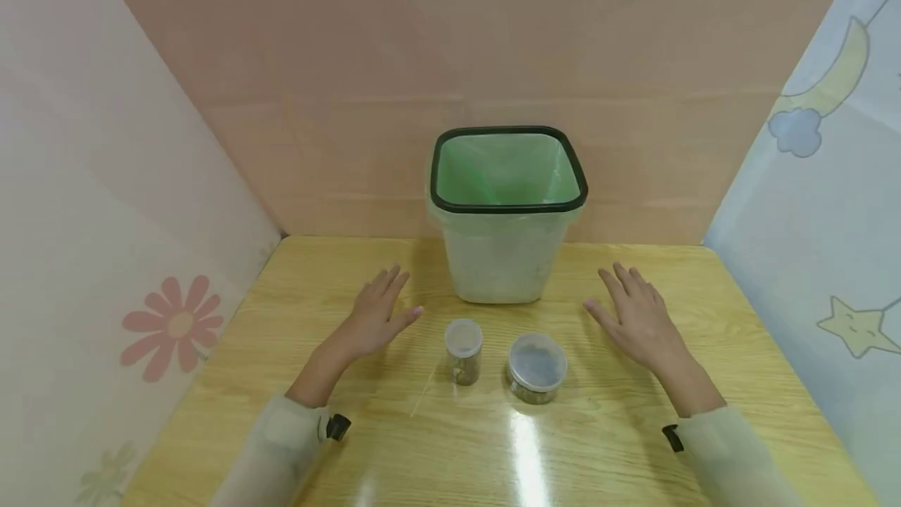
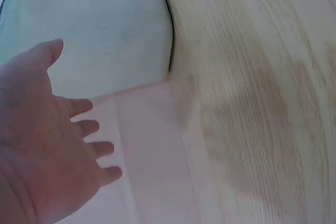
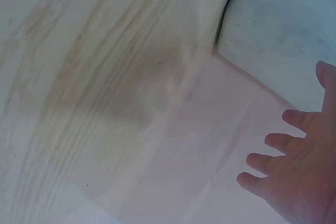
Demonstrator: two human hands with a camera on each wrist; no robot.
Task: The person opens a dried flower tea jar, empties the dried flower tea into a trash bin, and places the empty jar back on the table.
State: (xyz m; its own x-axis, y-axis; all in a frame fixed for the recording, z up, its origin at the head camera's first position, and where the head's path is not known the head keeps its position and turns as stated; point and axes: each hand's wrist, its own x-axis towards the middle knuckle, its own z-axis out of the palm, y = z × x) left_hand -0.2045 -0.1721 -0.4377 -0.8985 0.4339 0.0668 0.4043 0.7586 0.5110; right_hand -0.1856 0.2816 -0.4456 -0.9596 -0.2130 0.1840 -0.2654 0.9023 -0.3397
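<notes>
My left hand [image 1: 373, 319] hovers over the wooden table with its fingers extended, left of a small clear lidded jar [image 1: 464, 352]. On the other side, my right hand [image 1: 639, 327] is held out the same way, to the right of a wider round tub [image 1: 537, 368] with a translucent lid. Both containers stand upright, and something dark shows inside their lower parts. Behind them is a pale bin [image 1: 503, 257] with a black rim and a green liner [image 1: 464, 170]. Neither hand touches anything; in the wrist views the palms and spread fingers hold nothing.
A thin pale stick or strand [image 1: 422, 393] lies on the table [image 1: 408, 460] left of the jar. A pinkish wall [image 1: 317, 139] rises behind the bin. Printed panels flank the table, with a flower [image 1: 176, 325] at left and a star [image 1: 855, 325] at right.
</notes>
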